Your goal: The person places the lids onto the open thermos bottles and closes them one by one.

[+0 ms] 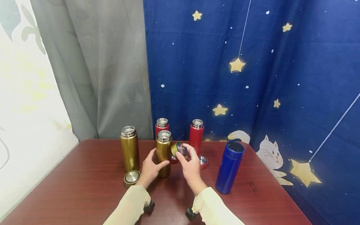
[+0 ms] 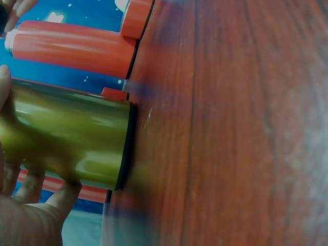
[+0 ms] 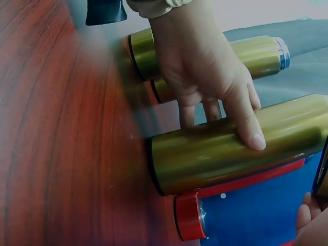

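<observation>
My left hand grips an uncapped gold thermos bottle around its body, thumb across the near side. The bottle is upright, its steel mouth facing up. Close beside its neck, my right hand pinches a gold lid between thumb and fingers, tilted and apart from the mouth. In the left wrist view, the bottle's dark base meets the tabletop. The right wrist view shows the left hand wrapped over the bottle, with part of the right hand at the edge.
To the left stands another uncapped gold bottle, its lid lying in front. Two uncapped red bottles, one at left and one at right, stand behind, with red lids nearby. A capped blue bottle stands right on the table.
</observation>
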Available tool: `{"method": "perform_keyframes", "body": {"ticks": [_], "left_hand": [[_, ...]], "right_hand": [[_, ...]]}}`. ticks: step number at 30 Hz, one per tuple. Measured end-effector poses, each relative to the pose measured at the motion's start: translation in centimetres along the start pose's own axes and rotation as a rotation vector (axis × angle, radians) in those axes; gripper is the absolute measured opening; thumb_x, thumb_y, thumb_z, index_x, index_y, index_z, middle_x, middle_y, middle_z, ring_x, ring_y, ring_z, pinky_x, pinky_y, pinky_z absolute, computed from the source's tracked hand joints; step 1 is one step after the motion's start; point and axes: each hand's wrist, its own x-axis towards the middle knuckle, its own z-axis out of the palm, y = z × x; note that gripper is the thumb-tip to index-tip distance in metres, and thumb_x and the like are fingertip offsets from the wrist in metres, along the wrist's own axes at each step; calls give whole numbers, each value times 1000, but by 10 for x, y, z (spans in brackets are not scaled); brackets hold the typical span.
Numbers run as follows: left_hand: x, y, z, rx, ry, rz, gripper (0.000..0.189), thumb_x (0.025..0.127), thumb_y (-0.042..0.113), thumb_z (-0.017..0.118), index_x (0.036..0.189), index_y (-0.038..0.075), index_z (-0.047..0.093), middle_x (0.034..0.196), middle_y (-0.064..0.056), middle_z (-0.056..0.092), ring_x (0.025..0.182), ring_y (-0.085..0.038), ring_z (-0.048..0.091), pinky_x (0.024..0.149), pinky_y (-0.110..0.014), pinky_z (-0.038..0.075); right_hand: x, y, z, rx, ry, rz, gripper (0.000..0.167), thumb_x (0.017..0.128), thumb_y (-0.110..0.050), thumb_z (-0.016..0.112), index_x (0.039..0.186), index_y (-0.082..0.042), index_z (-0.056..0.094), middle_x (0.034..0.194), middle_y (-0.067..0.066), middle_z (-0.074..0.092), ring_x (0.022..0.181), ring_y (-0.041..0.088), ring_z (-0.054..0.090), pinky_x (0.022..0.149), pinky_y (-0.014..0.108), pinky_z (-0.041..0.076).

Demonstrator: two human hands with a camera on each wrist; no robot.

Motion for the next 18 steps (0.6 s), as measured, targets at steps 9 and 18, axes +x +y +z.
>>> {"method": "perform_keyframes", "body": {"ticks": [9, 18], "left_hand": [[1, -3, 1, 7, -7, 5, 81, 72, 28, 88, 139, 8, 47, 135, -18, 55, 124, -33, 53, 103, -48, 42], [1, -2, -1, 33, -24, 0, 79, 74, 30, 86, 138, 10, 47, 135, -16, 56, 124, -32, 53, 101, -47, 43]], "right_hand": [[7, -12, 6, -6, 14, -70, 40, 86, -3, 72, 124, 5, 58, 115, 21, 64, 90, 36, 63, 84, 37, 54], [17, -2, 18, 26, 6, -94, 46, 88, -4, 70, 131, 1, 53, 121, 20, 61, 102, 35, 63, 90, 45, 52]]}}
